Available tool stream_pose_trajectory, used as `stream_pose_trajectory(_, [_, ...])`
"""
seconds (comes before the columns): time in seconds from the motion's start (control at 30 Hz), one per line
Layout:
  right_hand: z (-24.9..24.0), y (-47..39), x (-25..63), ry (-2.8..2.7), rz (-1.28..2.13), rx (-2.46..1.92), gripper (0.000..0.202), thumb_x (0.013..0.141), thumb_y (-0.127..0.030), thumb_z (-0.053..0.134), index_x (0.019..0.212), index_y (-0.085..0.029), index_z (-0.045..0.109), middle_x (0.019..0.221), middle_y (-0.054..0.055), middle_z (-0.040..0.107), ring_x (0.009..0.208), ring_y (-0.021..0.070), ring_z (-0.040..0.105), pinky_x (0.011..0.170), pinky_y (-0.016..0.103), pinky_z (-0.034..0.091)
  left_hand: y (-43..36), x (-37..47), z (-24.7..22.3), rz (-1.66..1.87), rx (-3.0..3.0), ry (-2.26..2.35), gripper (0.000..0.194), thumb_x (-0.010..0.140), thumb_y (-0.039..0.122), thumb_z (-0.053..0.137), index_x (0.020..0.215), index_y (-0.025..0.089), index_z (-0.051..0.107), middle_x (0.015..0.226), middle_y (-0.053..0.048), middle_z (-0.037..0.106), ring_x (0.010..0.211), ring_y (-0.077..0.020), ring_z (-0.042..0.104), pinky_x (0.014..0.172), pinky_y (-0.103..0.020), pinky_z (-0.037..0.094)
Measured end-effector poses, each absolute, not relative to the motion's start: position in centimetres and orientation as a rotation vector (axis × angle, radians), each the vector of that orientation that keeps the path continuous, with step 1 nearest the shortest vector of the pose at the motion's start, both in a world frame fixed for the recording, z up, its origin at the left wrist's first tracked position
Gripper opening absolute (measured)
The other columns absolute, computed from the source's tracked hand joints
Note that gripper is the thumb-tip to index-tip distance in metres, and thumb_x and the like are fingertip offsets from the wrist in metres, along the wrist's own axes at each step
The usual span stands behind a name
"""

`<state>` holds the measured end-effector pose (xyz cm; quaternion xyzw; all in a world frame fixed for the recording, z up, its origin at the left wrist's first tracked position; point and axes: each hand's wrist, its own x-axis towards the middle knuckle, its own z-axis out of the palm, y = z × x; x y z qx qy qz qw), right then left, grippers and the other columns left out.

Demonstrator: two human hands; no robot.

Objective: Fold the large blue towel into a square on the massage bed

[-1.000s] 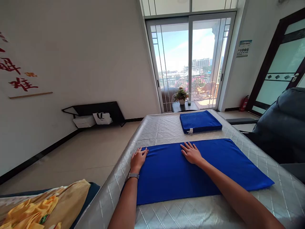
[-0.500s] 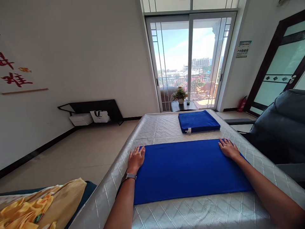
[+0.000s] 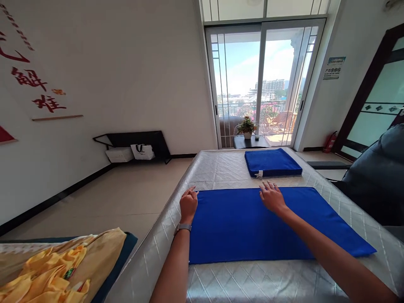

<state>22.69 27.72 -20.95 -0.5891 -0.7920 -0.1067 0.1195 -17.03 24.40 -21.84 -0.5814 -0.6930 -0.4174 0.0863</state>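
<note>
A blue cloth lies spread flat on the silvery quilted mattress. At the cloth's far left corner is my left hand, its fingers drawn together in a pinch; whatever they hold is too small to make out. My right hand rests on the cloth near the middle of its far edge, palm down with fingers spread. Beyond the cloth sits a folded blue stack with a white tag on its near side.
Yellow and tan fabric lies at the lower left. A potted plant stands on a small dark table past the mattress. A dark padded chair is on the right. A low black rack holds bags by the wall.
My right hand has moved left from the cloth's far right corner to the middle of the far edge. The fingers of my left hand have closed. The view has shifted slightly left.
</note>
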Motion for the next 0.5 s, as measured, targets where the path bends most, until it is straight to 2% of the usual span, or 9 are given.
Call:
stream_pose_trajectory(0.17, [-20.0, 25.0, 9.3, -2.482, 0.113, -1.306, 0.054, 0.105, -0.039, 0.031, 0.15, -0.018, 0.051, 0.161, 0.008, 0.042, 0.152, 0.0238, 0.03, 0.125, 0.041, 0.019, 24.4, -16.8, -21.8, -1.161, -1.859, -2.044, 0.055, 0.103, 0.037, 0.036, 0.069, 0.022, 0.077, 0.119, -0.008, 0.077, 0.115, -0.0203, 0.07, 0.101, -0.029, 0.051])
stream_pose_trajectory(0.2, [-20.2, 24.7, 7.2, -2.496, 0.176, -1.261, 0.055, 0.105, -0.041, 0.031, 0.152, -0.019, 0.049, 0.162, 0.007, 0.041, 0.152, 0.0235, 0.029, 0.125, 0.042, 0.018, 24.5, -16.7, -21.9, -1.122, -1.898, -2.046, 0.052, 0.103, 0.038, 0.038, 0.073, 0.022, 0.078, 0.119, -0.007, 0.077, 0.118, -0.0201, 0.069, 0.103, -0.029, 0.05])
stream_pose_trajectory(0.27, [-20.7, 24.4, 3.8, -2.523, 0.285, -1.22, 0.057, 0.105, -0.044, 0.03, 0.154, -0.019, 0.045, 0.163, 0.008, 0.038, 0.153, 0.0239, 0.027, 0.125, 0.043, 0.017, 24.6, -16.6, -22.2, -1.03, -1.975, -2.053, 0.04, 0.101, 0.036, 0.043, 0.096, 0.022, 0.08, 0.126, -0.007, 0.075, 0.125, -0.0198, 0.065, 0.109, -0.031, 0.047])
stream_pose_trajectory(0.3, [-21.0, 24.3, 2.6, -2.536, 0.332, -1.219, 0.059, 0.105, -0.046, 0.029, 0.156, -0.019, 0.042, 0.164, 0.008, 0.036, 0.154, 0.0246, 0.026, 0.125, 0.045, 0.017, 24.7, -16.5, -22.5, -0.979, -2.01, -2.061, 0.036, 0.1, 0.034, 0.045, 0.11, 0.022, 0.077, 0.132, -0.007, 0.071, 0.129, -0.02, 0.061, 0.112, -0.033, 0.044])
stream_pose_trajectory(0.37, [-21.7, 24.3, 1.1, -2.551, 0.397, -1.228, 0.062, 0.105, -0.049, 0.027, 0.158, -0.02, 0.037, 0.166, 0.008, 0.031, 0.155, 0.0258, 0.023, 0.125, 0.048, 0.016, 24.8, -16.4, -23.2, -0.871, -2.064, -2.089, 0.04, 0.098, 0.031, 0.049, 0.133, 0.021, 0.067, 0.145, -0.008, 0.063, 0.139, -0.022, 0.053, 0.118, -0.038, 0.039])
stream_pose_trajectory(0.5, [-22.6, 24.8, 2.1, -2.564, 0.425, -1.224, 0.065, 0.105, -0.054, 0.024, 0.161, -0.023, 0.032, 0.168, 0.006, 0.025, 0.156, 0.0254, 0.017, 0.126, 0.048, 0.011, 24.8, -16.6, -24.5, -0.666, -2.106, -2.185, 0.048, 0.101, 0.037, 0.047, 0.143, 0.019, 0.058, 0.154, -0.012, 0.052, 0.146, -0.0293, 0.044, 0.121, -0.048, 0.033])
